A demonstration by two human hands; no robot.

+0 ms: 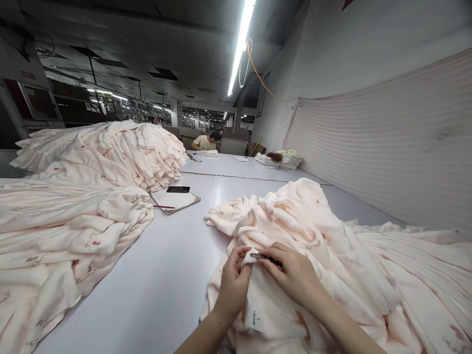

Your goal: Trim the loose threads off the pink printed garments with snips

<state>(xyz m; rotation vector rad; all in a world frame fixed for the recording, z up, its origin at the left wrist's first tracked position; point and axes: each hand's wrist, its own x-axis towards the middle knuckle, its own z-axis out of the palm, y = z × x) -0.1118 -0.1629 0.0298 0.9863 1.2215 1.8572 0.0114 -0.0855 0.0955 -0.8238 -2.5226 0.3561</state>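
Pinched in my left hand (236, 275) is an edge of a pale pink fleece garment (295, 216), which lies heaped on the table in front of me. My right hand (289, 268) is closed around small dark thread snips (266, 257). Their pointed metal tip reaches the fabric beside my left fingertips. Below my hands a white label (254, 318) with dark print shows on the cloth. Red and brown printed motifs dot the fleece. The handle of the snips is mostly hidden in my right palm.
Large piles of the same fleece (110, 152) fill the left side. A phone (178, 189) lies on papers (173, 200) with a red pencil (164, 207). Folded cloth stacks (289, 160) stand farther back. A person (206, 141) leans over the far table end.
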